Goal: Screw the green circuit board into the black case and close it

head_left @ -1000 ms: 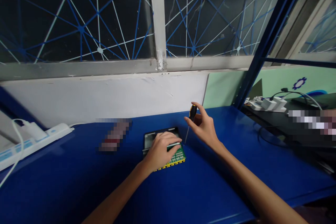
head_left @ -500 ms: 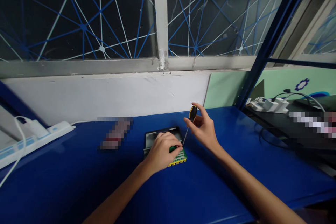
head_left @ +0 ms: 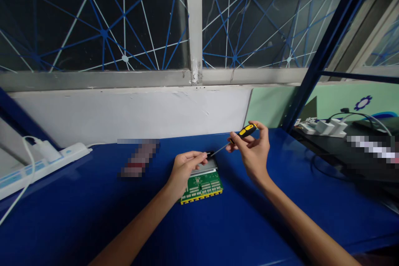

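Note:
In my right hand (head_left: 254, 149) is a screwdriver (head_left: 247, 131) with a black and yellow handle, tilted so its thin shaft points down and left. The shaft's tip is close to the fingertips of my left hand (head_left: 185, 170), which are pinched together. Whatever they hold is too small to name. Beneath and beside my left hand lies a green circuit board (head_left: 204, 185) with a yellow strip of connectors along its near edge. A grey and black casing (head_left: 212, 164) sits at the board's far side, partly covered by my left hand.
Everything lies on a blue table (head_left: 205, 232). A white power strip (head_left: 67, 156) with a plugged-in adapter is at the left. A blurred-out flat object (head_left: 140, 160) lies behind my left arm. White adapters (head_left: 330, 126) and cables are on a black surface at the right.
My left hand has lifted off the board and moved up, its fingers now pinched. My right hand has shifted right, and the screwdriver has swung from steep to slanted, its tip raised off the board.

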{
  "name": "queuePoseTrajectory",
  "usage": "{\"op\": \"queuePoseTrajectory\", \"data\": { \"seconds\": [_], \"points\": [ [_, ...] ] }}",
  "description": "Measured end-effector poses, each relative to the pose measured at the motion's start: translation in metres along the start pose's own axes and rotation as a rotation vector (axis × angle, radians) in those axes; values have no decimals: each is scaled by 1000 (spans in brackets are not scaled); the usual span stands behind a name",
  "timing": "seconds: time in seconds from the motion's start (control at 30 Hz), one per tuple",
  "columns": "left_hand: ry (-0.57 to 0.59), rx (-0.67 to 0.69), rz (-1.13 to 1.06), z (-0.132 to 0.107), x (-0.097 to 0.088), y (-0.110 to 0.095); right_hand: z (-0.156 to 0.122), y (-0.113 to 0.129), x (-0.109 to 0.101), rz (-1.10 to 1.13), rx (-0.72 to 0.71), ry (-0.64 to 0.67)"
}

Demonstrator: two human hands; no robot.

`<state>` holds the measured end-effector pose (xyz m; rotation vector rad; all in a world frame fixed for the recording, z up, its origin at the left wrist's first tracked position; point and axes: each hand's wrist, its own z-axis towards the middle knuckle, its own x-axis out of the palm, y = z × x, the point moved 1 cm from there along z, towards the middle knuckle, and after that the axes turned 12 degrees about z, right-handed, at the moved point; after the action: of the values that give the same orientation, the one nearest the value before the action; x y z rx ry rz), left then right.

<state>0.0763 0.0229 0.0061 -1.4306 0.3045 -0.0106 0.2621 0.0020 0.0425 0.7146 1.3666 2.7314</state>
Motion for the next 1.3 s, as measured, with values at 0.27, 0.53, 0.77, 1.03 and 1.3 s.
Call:
{"op": "queuePoseTrajectory", "data": {
  "seconds": [0.27, 0.53, 0.77, 1.03, 1.3],
  "points": [
    [3, -80, -158, 0, 1, 1, -3, 2, 5, 99, 10, 15],
    [-12, -106, -216, 1, 2, 0, -2, 1, 4, 116, 0, -2],
    [-32, -116, -218, 0, 2, -2, -3, 0, 5, 96, 26, 17],
    [-39, -126, -225, 0, 1, -3, -7, 1, 6, -18, 9, 41],
    [-8, -107, -204, 0, -4, -5, -9, 4, 8, 87, 1, -1]
  ]
}}
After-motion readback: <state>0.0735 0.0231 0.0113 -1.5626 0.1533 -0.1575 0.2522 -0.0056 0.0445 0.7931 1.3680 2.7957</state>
